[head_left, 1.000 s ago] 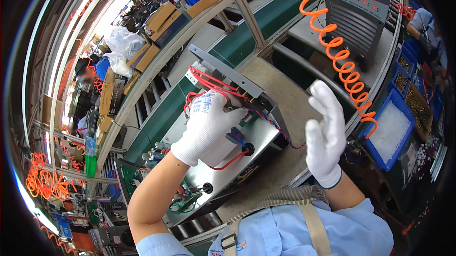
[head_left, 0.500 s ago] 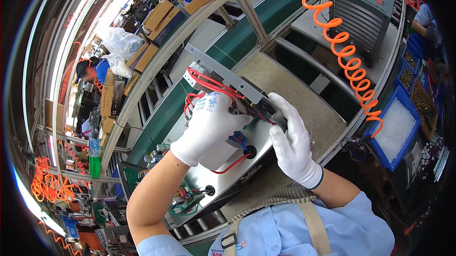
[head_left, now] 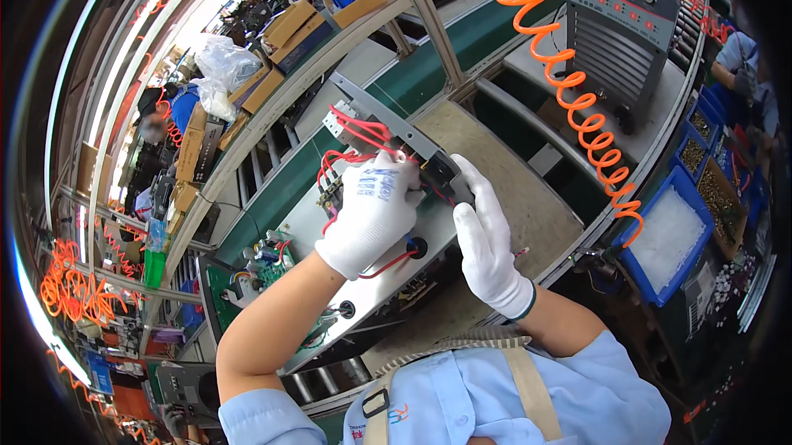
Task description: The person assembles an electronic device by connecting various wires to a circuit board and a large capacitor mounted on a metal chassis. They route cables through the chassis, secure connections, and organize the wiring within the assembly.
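Observation:
An open machine chassis with a pale metal base point(head_left: 375, 284) lies before me, carrying wires and circuit boards. A long grey metal panel point(head_left: 394, 122) stands tilted at its far side, with red wires point(head_left: 363, 127) looped beside it. White-gloved, my left hand point(head_left: 371, 214) reaches in among the wires next to the panel, its fingers curled; what they pinch is hidden. My right hand point(head_left: 493, 251), gloved too, holds the near right end of the panel, fingers along the outer edge and thumb below. A green circuit board point(head_left: 221, 290) sits at the chassis's left end.
A coiled orange air hose point(head_left: 590, 119) hangs at the right. Beyond it stands a finished-looking grey machine point(head_left: 619, 32). Blue bins point(head_left: 672, 235) hold white pieces and brass-coloured parts. Cardboard boxes point(head_left: 293, 28) line a shelf. Other people work at the far left and far right.
Both hands and the panel appear slightly further left in the picture. My left hand has turned a little, its fingers drawn up nearer the red wires. The right hand keeps its hold.

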